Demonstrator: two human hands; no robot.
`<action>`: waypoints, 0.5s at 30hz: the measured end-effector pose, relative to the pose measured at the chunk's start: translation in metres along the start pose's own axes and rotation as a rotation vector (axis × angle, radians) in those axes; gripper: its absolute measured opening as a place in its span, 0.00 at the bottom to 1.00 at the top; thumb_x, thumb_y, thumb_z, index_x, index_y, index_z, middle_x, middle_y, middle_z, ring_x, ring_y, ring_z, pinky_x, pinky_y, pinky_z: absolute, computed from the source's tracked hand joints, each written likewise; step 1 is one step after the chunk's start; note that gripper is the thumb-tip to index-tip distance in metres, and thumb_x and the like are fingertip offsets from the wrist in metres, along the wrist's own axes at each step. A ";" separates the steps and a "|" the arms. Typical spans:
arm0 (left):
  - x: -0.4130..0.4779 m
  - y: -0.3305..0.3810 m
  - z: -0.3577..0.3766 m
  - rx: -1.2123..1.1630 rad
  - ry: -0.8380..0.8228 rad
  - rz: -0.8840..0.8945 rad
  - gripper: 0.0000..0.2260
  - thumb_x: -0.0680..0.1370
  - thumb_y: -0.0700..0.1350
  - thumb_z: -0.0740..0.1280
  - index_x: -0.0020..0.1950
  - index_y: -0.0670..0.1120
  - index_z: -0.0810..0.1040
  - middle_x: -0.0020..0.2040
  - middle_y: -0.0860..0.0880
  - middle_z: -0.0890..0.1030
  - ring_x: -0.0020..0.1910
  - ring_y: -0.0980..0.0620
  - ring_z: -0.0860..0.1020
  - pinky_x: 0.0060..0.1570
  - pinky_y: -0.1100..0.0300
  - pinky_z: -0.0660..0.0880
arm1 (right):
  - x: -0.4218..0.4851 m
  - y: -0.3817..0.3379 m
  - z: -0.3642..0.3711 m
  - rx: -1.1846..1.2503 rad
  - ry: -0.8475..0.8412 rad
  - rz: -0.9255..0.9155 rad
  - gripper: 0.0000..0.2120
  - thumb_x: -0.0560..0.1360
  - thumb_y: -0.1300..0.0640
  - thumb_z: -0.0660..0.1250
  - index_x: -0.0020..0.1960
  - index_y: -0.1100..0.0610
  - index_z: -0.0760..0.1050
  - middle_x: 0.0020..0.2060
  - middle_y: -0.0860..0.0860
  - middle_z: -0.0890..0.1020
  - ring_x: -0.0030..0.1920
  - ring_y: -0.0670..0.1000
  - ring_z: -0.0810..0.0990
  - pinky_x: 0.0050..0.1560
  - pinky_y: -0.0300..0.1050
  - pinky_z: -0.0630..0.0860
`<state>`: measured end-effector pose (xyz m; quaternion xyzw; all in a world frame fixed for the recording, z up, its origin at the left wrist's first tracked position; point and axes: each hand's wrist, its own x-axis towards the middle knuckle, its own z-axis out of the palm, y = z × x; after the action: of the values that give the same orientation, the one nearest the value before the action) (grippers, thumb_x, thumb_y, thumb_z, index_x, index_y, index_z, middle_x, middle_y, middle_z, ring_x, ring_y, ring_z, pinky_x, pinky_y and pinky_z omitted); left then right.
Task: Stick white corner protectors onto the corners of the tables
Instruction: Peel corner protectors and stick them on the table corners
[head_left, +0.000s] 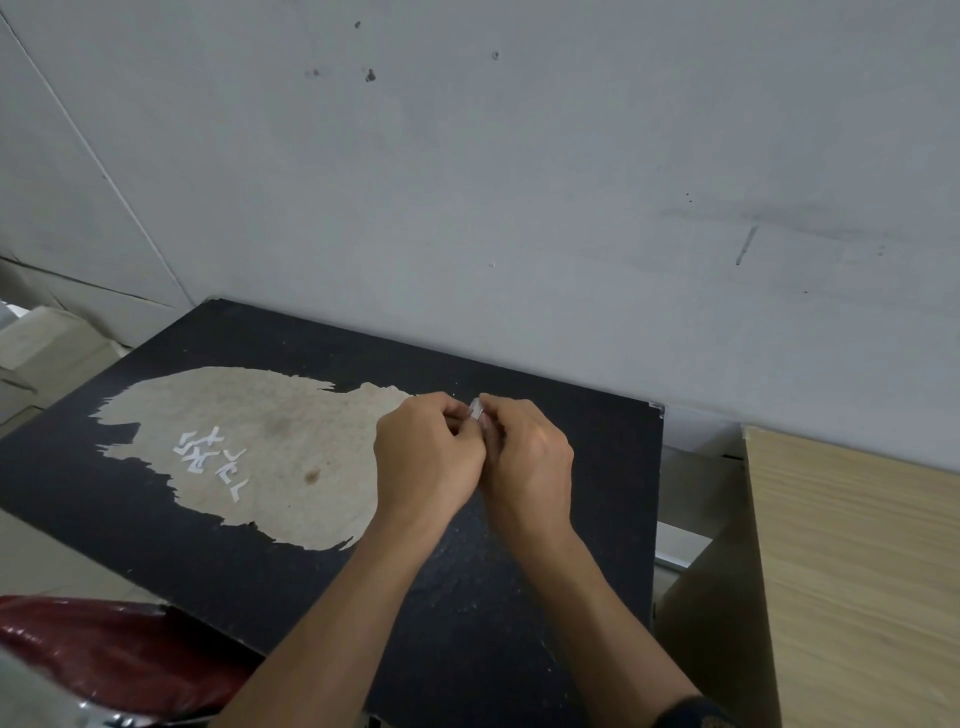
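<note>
1. One red object (104, 654) lies nearest, beside the black table (613, 493).
2. Mid-table, the left hand (428, 457) and right hand (530, 457), fingers curled, together pinch one small pale corner protector (475, 409).
3. Farther left, white L-shaped pieces (210, 457) lie on a worn tan patch (291, 447).

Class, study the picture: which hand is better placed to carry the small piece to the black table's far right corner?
Right, probably. The right hand and left hand both pinch the small piece, but the right lies nearer the far right corner.
</note>
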<state>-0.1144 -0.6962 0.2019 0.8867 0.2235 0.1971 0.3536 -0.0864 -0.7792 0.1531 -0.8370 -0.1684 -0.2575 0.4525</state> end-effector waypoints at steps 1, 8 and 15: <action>0.000 0.000 0.000 -0.003 0.001 0.002 0.05 0.78 0.47 0.71 0.48 0.48 0.85 0.35 0.58 0.78 0.33 0.62 0.76 0.35 0.74 0.65 | 0.000 -0.001 0.000 -0.016 0.002 -0.017 0.06 0.74 0.64 0.66 0.42 0.58 0.80 0.35 0.49 0.81 0.34 0.49 0.78 0.32 0.49 0.77; -0.001 -0.001 -0.005 -0.003 -0.008 -0.013 0.05 0.78 0.47 0.71 0.47 0.48 0.86 0.36 0.56 0.81 0.35 0.60 0.78 0.35 0.72 0.68 | -0.004 0.001 0.000 -0.057 0.034 -0.060 0.05 0.76 0.63 0.71 0.42 0.56 0.82 0.34 0.48 0.82 0.33 0.47 0.79 0.31 0.48 0.77; -0.007 -0.007 -0.012 0.017 -0.047 0.033 0.05 0.78 0.45 0.71 0.49 0.46 0.85 0.41 0.52 0.85 0.37 0.56 0.83 0.45 0.58 0.82 | 0.012 -0.001 -0.012 0.095 -0.245 0.258 0.03 0.78 0.55 0.71 0.45 0.53 0.80 0.36 0.44 0.82 0.38 0.44 0.80 0.40 0.43 0.78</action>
<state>-0.1277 -0.6890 0.2038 0.8975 0.2024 0.1801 0.3480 -0.0803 -0.7877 0.1666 -0.8544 -0.1255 -0.0854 0.4970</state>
